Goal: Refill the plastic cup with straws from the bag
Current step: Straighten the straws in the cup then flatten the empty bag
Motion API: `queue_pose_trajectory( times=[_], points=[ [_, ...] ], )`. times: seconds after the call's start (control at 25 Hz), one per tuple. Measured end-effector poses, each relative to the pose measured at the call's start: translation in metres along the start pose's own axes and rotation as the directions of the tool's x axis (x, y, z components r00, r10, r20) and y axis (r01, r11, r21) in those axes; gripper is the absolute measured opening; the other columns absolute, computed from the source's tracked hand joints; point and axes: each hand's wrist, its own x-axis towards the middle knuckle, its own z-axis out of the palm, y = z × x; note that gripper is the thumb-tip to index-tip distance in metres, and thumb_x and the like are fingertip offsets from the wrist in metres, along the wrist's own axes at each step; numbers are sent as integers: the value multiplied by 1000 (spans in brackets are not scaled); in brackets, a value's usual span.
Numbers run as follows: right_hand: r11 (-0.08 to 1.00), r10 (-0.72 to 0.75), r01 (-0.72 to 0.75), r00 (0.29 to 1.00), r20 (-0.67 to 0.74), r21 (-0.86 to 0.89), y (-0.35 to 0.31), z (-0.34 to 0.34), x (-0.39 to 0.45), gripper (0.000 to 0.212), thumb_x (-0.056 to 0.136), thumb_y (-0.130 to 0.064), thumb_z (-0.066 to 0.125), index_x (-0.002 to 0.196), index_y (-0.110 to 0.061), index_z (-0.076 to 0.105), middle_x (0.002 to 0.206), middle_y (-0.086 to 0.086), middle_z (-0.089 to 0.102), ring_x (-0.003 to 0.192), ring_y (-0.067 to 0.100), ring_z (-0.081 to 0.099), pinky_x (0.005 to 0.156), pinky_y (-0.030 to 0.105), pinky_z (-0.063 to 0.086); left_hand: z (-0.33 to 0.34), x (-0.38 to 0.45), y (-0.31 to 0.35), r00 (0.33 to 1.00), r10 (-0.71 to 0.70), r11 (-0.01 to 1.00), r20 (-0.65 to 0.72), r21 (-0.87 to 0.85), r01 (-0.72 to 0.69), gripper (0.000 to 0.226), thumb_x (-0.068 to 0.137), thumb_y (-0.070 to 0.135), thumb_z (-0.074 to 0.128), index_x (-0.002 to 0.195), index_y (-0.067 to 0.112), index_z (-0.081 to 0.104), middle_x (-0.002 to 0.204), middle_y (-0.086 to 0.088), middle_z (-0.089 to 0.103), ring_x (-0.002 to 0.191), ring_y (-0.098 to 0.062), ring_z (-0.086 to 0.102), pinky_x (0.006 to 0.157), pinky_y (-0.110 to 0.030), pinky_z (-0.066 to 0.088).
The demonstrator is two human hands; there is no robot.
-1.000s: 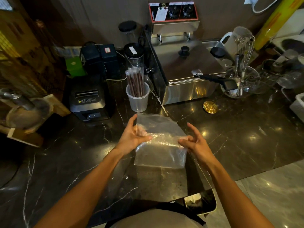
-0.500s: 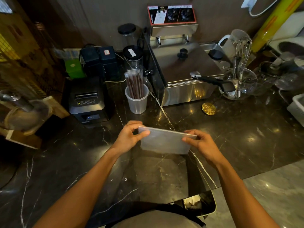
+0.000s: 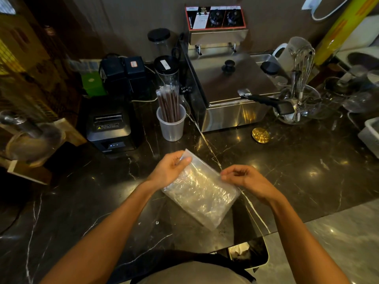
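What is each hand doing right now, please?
Left hand: closed, pinching the top corner of the plastic bag.
Right hand: fingers curled at the bag's right edge; grip cannot be told.

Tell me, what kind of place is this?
Probably the counter of a small cafe or drink shop. A plastic cup full of wrapped straws stands beside a black receipt printer, and a steel countertop fryer sits behind them on the dark marble counter.
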Motion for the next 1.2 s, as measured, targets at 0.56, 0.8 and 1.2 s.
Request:
queue_pose_trajectory(
  times=[0.56, 0.8, 1.2],
  points=[
    [898, -7, 71, 989, -148, 434, -4, 17, -1, 23, 92, -21, 70, 109, -5, 72, 106, 14, 78, 90, 31, 77, 86, 48, 63, 5, -7, -11, 976, -156, 815, 149, -540, 212, 48, 92, 29, 68, 135, 9, 62, 132, -16, 69, 125, -33, 66, 106, -47, 52],
    [908, 14, 73, 979, -205, 412, -1, 25, 1, 14, 95, -18, 69, 101, -6, 74, 100, 14, 78, 84, 27, 77, 75, 41, 65, 21, -7, -16, 964, -181, 794, 196, -549, 261, 43, 96, 11, 66, 138, 3, 58, 136, -18, 67, 127, -33, 64, 107, -50, 51],
    [946, 39, 23, 982, -184, 323, 9, 23, -1, 17, 94, -22, 72, 100, -6, 75, 100, 12, 79, 88, 24, 78, 76, 32, 61, 14, -10, 4, 964, -208, 924, 167, -289, 249, 31, 99, 20, 64, 130, 22, 61, 125, -5, 75, 111, -21, 74, 86, -39, 63]
  ],
)
